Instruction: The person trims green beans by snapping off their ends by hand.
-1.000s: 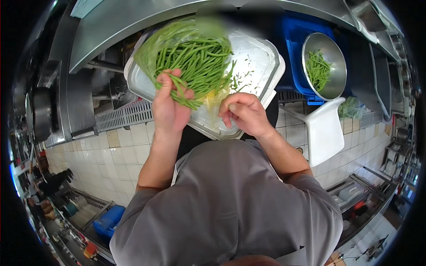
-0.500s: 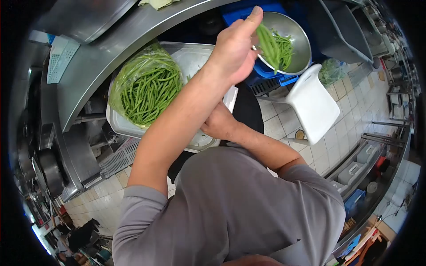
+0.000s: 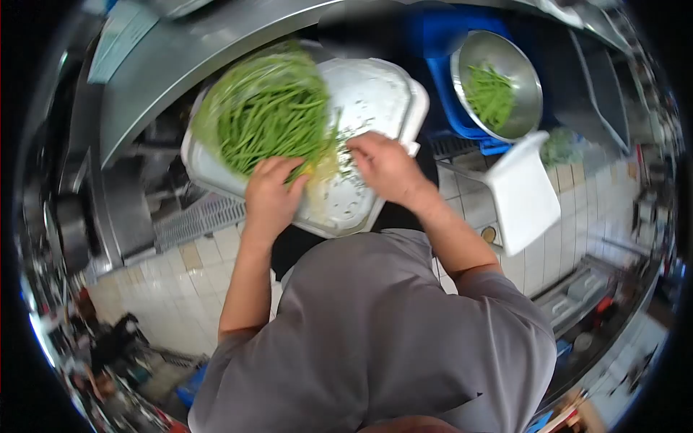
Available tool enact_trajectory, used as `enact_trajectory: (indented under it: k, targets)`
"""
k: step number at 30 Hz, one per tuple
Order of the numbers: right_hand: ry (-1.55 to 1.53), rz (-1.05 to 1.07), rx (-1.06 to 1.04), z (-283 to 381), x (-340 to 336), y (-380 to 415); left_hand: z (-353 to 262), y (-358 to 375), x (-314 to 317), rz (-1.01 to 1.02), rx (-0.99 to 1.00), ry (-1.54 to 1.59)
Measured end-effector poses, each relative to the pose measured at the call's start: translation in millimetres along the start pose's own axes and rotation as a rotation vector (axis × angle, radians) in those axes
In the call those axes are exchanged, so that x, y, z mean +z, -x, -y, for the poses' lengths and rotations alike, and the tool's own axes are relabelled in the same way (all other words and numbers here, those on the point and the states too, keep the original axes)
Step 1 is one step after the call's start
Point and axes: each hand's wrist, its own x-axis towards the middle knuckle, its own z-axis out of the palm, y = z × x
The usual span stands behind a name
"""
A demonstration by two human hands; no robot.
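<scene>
- Beans (image 3: 271, 126): I saw the larger heap inside a see-through bag (image 3: 213, 108), its mouth spread wide, on the left part of a pale tray (image 3: 375, 83).
- Left hand (image 3: 273, 195): its fingers were curled over beans at the bag's near edge; I could not tell whether they gripped any.
- Right hand (image 3: 390, 169): it was partly closed, fingertips drawn together above green scraps (image 3: 346, 173) on the tray; I could not tell whether anything was pinched.
- Bowl (image 3: 530, 83): a smaller pile (image 3: 489, 97) of beans lay in it, well apart from both hands, with a white chair (image 3: 525, 206) just beside.
- Hazards, in my judgement: scraps near the bag's mouth could have mixed with the beans under a careless sweep; a tug on the limp bag could have spilled the heap; a bumped chair could have jolted the bowl.
</scene>
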Motion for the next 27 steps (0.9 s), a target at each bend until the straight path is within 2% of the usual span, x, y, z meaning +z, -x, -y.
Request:
enact_trajectory:
  k: [3,6,8,11,12,18,21,24,27]
  targets:
    - [0.083,0.017,0.070,2.1,1.6,-25.6,4.2,12.6,9.5,-0.065,-0.040,0.012]
    - [0.166,0.123,0.158,8.2,5.1,-36.1,-1.3,9.5,15.5,-0.151,-0.118,0.046]
    - [0.157,0.188,0.208,18.3,10.5,-40.6,-1.9,5.6,16.7,-0.105,-0.132,0.006]
    - [-0.012,0.155,0.280,35.6,21.3,-43.0,-3.7,-0.5,11.7,-0.045,-0.214,0.020]
    - [-0.066,0.051,0.134,32.7,31.0,-41.1,-3.5,-1.2,10.0,-0.026,-0.250,0.038]
    - [-0.362,0.027,0.294,22.9,49.7,-40.5,-3.0,1.0,9.4,-0.079,-0.225,0.116]
    - [-0.521,0.072,0.405,11.4,60.1,-38.4,-8.2,-4.1,9.1,-0.053,-0.280,0.119]
    - [-0.766,0.120,0.572,14.6,55.0,-42.8,-1.6,-2.2,14.7,-0.061,-0.213,0.083]
    - [-0.730,0.063,0.549,20.5,54.1,-37.4,-0.7,-2.0,15.8,-0.060,-0.204,0.079]
